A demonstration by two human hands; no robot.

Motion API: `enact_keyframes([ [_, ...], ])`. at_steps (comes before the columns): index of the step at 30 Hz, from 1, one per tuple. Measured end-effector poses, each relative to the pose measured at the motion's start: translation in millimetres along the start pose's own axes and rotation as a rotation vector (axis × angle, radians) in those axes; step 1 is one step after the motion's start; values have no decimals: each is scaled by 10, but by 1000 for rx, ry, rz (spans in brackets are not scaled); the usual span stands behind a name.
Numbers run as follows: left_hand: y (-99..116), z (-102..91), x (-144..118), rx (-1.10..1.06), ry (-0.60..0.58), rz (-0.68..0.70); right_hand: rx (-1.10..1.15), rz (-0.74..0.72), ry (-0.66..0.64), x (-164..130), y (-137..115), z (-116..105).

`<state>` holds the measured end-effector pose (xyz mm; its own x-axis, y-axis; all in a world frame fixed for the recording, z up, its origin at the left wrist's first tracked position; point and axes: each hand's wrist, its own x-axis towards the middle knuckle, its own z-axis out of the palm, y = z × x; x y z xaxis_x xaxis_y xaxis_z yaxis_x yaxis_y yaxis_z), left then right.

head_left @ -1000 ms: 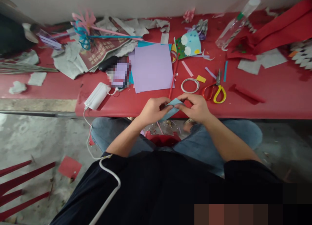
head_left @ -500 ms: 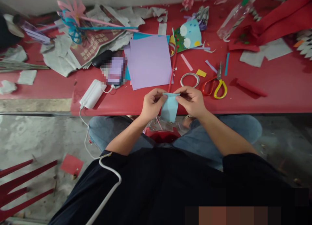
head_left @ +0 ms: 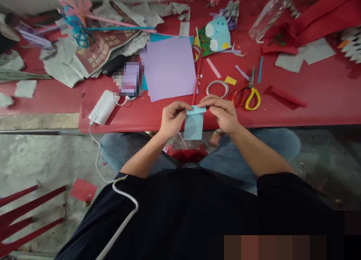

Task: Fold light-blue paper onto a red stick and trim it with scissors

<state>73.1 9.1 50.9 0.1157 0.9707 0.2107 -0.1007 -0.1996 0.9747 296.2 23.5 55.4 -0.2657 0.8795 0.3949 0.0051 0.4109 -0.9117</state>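
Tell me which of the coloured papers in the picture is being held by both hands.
The small light blue paper, pinched at its top edge by the left hand and right hand. The lilac sheet lies untouched on the red table.

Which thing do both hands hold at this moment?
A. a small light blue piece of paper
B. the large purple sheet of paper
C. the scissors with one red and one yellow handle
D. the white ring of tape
A: the left hand and the right hand pinch the top edge of the small light blue piece of paper, which hangs down between them.
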Motion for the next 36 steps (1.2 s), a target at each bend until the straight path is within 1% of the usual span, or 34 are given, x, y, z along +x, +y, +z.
enact_keyframes([
  [3, 13, 31, -15, -45, -46, -8, -66, -2, 41, -12, -4, 37],
  [5, 13, 68, -28, -20, -13, -40, -107, 39, 62, -31, -6, 77],
  [8, 4, 115, -45, 32, 43, -97, -104, 119, 89, -59, -17, 123],
  [10, -3, 122, -52, 50, 35, -119, -86, 171, 99, -65, -29, 133],
  [13, -14, 107, -54, 88, 33, -112, -62, 263, 88, -46, -46, 124],
  [16, -27, 91, -53, 126, 42, -97, -50, 305, 77, -18, -58, 118],
  [21, -64, 90, -52, 147, 44, -116, -83, 282, 95, -13, -42, 127],
  [26, -82, 91, -65, 155, 28, -101, -200, 222, 115, -52, -8, 133],
  [31, -50, 83, -81, 193, 7, -101, -257, 172, 90, -87, -10, 103],
  [34, -45, 56, -88, 202, -42, -75, -313, 139, 33, -79, 19, 66],
  [36, -44, 33, -90, 218, -51, -61, -384, 80, 26, -58, -31, 68],
])
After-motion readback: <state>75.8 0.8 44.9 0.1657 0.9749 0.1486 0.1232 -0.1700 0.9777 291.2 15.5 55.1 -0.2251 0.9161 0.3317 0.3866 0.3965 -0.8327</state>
